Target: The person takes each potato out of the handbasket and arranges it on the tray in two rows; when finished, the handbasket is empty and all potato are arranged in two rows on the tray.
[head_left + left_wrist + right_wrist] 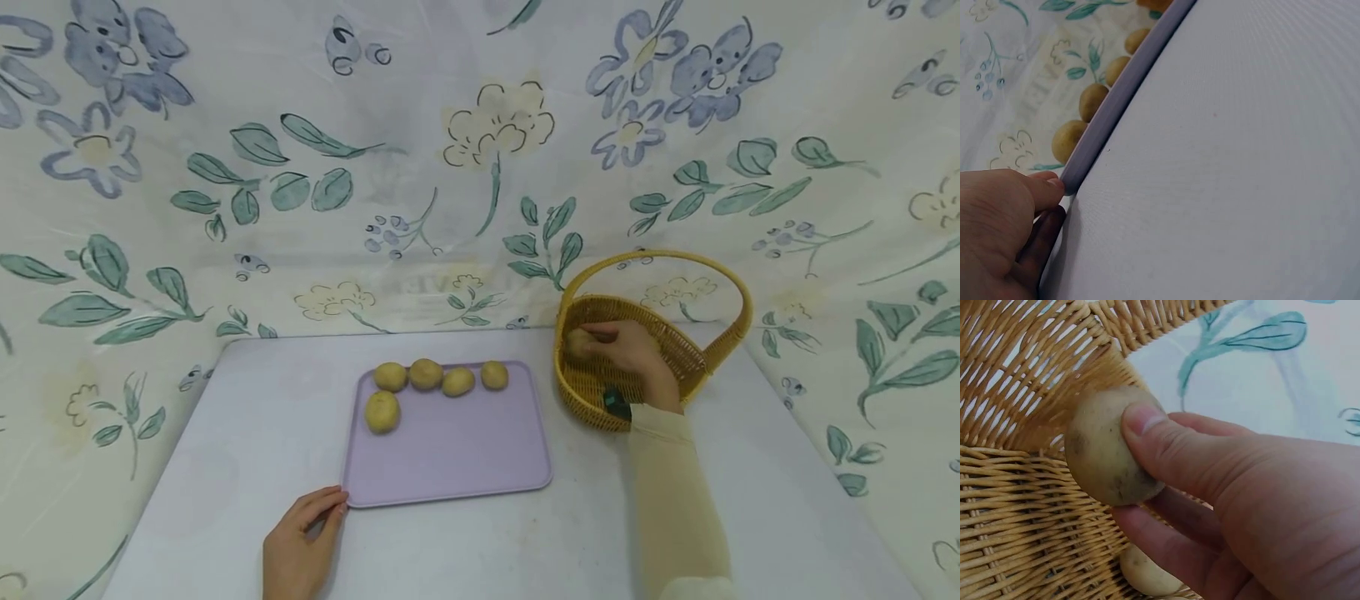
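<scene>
Inside the wicker basket [690, 358], my right hand [630, 346] grips a potato [1107, 447] between thumb and fingers. Another potato [1147, 575] lies lower in the basket, partly hidden by that hand. On the left, my left hand [303, 542] pinches the near left corner of the lilac tray [465, 450]. Along the tray's far edge sits a row of several potatoes, among them a brown one [425, 374]. A larger yellow potato [382, 412] lies in front of the row's left end.
The basket's tall arched handle [660, 254] rises over the right forearm. A dark device [617, 403] sits at the right wrist. Tray and basket stand on a white table [255, 425], with a flowered cloth [420, 208] hanging behind.
</scene>
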{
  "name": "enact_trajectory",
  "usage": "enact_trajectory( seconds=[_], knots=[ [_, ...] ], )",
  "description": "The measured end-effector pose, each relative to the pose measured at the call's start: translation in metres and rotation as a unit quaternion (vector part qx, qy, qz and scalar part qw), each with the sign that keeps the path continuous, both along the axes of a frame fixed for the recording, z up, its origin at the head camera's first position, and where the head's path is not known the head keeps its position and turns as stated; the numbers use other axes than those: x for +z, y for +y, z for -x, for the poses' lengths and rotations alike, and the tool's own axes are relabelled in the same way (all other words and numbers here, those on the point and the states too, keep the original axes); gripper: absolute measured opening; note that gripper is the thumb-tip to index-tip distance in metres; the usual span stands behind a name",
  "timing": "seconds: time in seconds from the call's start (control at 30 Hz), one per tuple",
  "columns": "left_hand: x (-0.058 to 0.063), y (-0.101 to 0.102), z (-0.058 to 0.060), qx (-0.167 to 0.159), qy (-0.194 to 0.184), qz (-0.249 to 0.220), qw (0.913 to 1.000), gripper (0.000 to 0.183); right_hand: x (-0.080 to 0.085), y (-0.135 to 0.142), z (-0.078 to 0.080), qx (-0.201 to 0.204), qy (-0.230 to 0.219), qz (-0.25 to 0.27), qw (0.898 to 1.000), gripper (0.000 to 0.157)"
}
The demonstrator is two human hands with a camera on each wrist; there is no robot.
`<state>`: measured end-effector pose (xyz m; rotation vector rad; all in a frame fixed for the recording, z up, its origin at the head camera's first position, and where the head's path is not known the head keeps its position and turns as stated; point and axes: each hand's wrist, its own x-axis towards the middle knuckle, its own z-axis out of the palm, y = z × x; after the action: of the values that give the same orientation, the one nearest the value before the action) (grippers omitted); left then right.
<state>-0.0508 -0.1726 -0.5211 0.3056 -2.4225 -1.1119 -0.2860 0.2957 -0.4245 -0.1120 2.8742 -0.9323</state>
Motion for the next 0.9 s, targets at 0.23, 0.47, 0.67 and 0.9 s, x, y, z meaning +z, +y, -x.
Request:
enact_trajectory(
  seconds=[0.23,0.47,0.67,0.9],
  knots=[
    [0.001,-0.001,-0.001,0.004,-0.009,-0.003,1.0,0.021,0.003,0.001,-0.016,-0.008,0.041,0.07,0.997,0.047],
    [-0.001,-0.001,-0.001,0.001,-0.017,-0.008,0.9998,0.021,0.002,0.002,-0.04,-0.019,0.06,0.122,0.991,0.049],
    [0.0,-0.001,0.001,0.001,-0.02,-0.006,0.9998,0.021,0.001,0.0,-0.052,-0.017,0.085,0.129,0.988,0.05],
    [0.0,-0.001,0.0,-0.001,-0.012,-0.003,0.9999,0.021,0.003,-0.009,-0.064,-0.028,0.089,0.139,0.986,0.05]
  ],
)
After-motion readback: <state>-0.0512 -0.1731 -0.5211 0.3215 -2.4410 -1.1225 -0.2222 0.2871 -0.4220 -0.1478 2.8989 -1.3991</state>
